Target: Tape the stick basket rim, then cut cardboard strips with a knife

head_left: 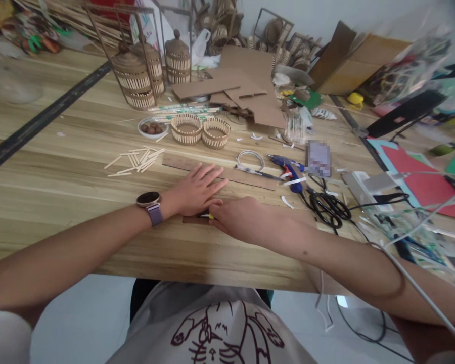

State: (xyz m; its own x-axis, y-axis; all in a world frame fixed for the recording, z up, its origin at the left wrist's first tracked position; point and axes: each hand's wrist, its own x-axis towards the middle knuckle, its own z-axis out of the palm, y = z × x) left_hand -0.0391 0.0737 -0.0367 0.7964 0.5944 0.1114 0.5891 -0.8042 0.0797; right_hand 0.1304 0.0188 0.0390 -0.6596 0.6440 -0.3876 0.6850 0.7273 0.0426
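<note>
My left hand (195, 192) lies flat with its fingers spread, its fingertips over a long brown cardboard strip (250, 179). Close beside it, my right hand (246, 217) is closed around a small yellow tool (211, 216) with a dark tip, apparently a utility knife; most of it is hidden in the fingers. Under that tip shows a piece of brown cardboard (191, 220), largely covered by both hands. Beyond the strip stand two round baskets of wooden sticks, one on the left (186, 129) and one on the right (216, 133).
Loose wooden sticks (136, 161) and a bowl of brown balls (152, 128) lie left. A blue glue gun (292, 172), a pen (258, 172) and a coiled black cable (330, 207) lie right. Tall lantern-like baskets (134, 76) and cardboard sheets (250, 86) fill the back.
</note>
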